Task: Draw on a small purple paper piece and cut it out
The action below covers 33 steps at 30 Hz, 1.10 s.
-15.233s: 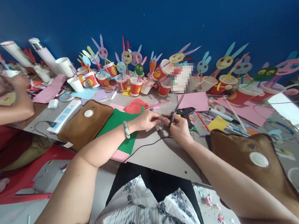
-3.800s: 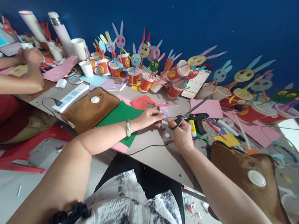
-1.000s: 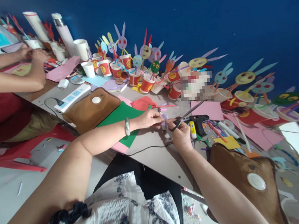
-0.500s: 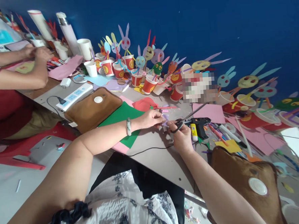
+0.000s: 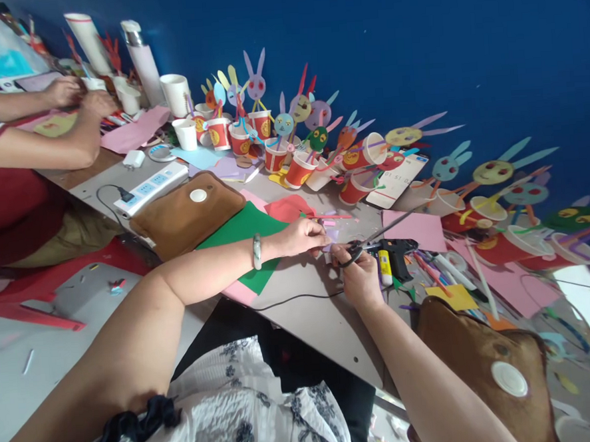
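Note:
My left hand (image 5: 303,237), with a bracelet at the wrist, is closed in a pinch over the table. Whatever lies between its fingertips is too small to make out. Just to the right, my right hand (image 5: 363,282) is closed around the black handles of a pair of scissors (image 5: 353,252), whose blades point up and to the right, away from my left hand. Small purple paper scraps (image 5: 332,235) lie by the fingertips. Beside the right hand are a yellow glue stick (image 5: 385,267) and a black glue gun (image 5: 402,258).
Red paper cups with rabbit-faced figures (image 5: 300,170) line the blue wall. A phone (image 5: 400,182) leans among them. Green paper (image 5: 240,228) and a brown cushion-like pouch (image 5: 187,214) lie left; another pouch (image 5: 476,356) lies right. A co-worker's arms (image 5: 45,139) rest at far left.
The view has shifted slightly, so the table items appear a little further right and lower. Both hands keep almost the same pose, and the scissors stay in my right hand.

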Motion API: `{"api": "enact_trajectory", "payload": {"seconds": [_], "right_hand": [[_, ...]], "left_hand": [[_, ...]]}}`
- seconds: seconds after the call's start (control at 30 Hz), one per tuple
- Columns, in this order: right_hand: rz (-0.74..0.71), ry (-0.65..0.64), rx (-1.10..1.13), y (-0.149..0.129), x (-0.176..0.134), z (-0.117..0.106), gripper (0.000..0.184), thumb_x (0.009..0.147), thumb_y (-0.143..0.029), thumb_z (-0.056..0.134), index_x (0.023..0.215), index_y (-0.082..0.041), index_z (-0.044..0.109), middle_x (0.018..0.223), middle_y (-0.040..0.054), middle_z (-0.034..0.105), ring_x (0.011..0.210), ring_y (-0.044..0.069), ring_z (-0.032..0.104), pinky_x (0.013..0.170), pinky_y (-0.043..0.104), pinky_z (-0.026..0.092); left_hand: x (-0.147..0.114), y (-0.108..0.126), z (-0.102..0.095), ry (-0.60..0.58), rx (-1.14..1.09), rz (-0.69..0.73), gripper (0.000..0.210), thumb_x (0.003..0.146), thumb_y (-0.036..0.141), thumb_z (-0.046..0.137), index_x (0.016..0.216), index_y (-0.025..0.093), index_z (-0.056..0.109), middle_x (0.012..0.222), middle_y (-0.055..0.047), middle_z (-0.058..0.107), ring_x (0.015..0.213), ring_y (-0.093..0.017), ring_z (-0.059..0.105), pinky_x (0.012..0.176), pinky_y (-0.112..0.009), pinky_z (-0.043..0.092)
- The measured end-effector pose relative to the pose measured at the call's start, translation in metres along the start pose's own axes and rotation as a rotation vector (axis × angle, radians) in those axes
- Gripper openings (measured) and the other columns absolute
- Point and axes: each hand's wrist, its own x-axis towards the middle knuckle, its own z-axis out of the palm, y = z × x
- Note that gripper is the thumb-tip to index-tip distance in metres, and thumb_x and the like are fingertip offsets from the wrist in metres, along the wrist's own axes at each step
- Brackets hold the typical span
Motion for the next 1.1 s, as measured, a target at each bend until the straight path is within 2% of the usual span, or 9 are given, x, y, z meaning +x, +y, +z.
{"api": "enact_trajectory", "payload": {"seconds": [0.13, 0.37, 0.5, 0.8, 0.93, 1.1], "right_hand": [[-0.045, -0.001, 0.004, 0.0012, 0.0004, -0.0002, 0.027, 0.077, -0.043, 0.077, 0.070, -0.018, 0.069, 0.063, -0.0016, 0.060, 0.060, 0.013, 0.051, 0.059, 0.027, 0.040], [-0.039, 0.009, 0.031, 0.0012, 0.0005, 0.0015, 0.028, 0.075, -0.043, 0.078, 0.068, -0.018, 0.066, 0.062, -0.0016, 0.060, 0.060, 0.013, 0.052, 0.059, 0.027, 0.043], [-0.033, 0.005, 0.024, -0.0028, -0.0006, 0.0029, 0.027, 0.075, -0.042, 0.077, 0.067, -0.018, 0.065, 0.063, -0.0006, 0.062, 0.061, 0.014, 0.054, 0.059, 0.028, 0.044], [-0.047, -0.006, 0.043, 0.0003, 0.0001, 0.0013, 0.023, 0.077, -0.037, 0.077, 0.069, -0.018, 0.067, 0.064, -0.0028, 0.060, 0.062, 0.012, 0.051, 0.062, 0.026, 0.041], [-0.062, -0.022, 0.028, 0.0017, 0.0012, -0.0003, 0.023, 0.078, -0.038, 0.076, 0.070, -0.018, 0.068, 0.064, -0.0027, 0.059, 0.061, 0.012, 0.050, 0.061, 0.027, 0.041], [-0.060, -0.052, 0.038, -0.0038, -0.0016, 0.0022, 0.020, 0.077, -0.037, 0.077, 0.073, -0.018, 0.070, 0.062, -0.0027, 0.061, 0.058, 0.012, 0.052, 0.058, 0.026, 0.043]], "left_hand": [[-0.0016, 0.0016, 0.0012, 0.024, 0.014, -0.026, 0.042, 0.079, 0.047, 0.074, 0.063, 0.012, 0.057, 0.053, 0.001, 0.056, 0.048, -0.006, 0.048, 0.050, -0.020, 0.037], [-0.0002, -0.0025, 0.0031, 0.067, 0.015, -0.019, 0.042, 0.077, 0.048, 0.075, 0.063, 0.013, 0.055, 0.052, 0.002, 0.055, 0.050, -0.007, 0.050, 0.050, -0.020, 0.037], [-0.0004, -0.0020, 0.0025, 0.054, 0.003, -0.006, 0.045, 0.076, 0.050, 0.075, 0.063, 0.013, 0.053, 0.054, 0.003, 0.054, 0.050, -0.006, 0.049, 0.050, -0.020, 0.036], [0.0013, -0.0067, 0.0017, 0.068, 0.031, 0.029, 0.038, 0.083, 0.043, 0.070, 0.065, 0.013, 0.053, 0.055, 0.003, 0.053, 0.052, -0.007, 0.049, 0.052, -0.021, 0.037], [0.0005, -0.0049, 0.0024, 0.077, -0.002, 0.015, 0.041, 0.079, 0.044, 0.074, 0.062, 0.014, 0.052, 0.054, 0.004, 0.050, 0.051, -0.006, 0.048, 0.052, -0.021, 0.037], [0.0000, -0.0049, 0.0018, 0.026, -0.110, -0.015, 0.038, 0.072, 0.043, 0.081, 0.071, 0.012, 0.058, 0.062, 0.002, 0.058, 0.056, -0.007, 0.054, 0.054, -0.020, 0.041]]}}
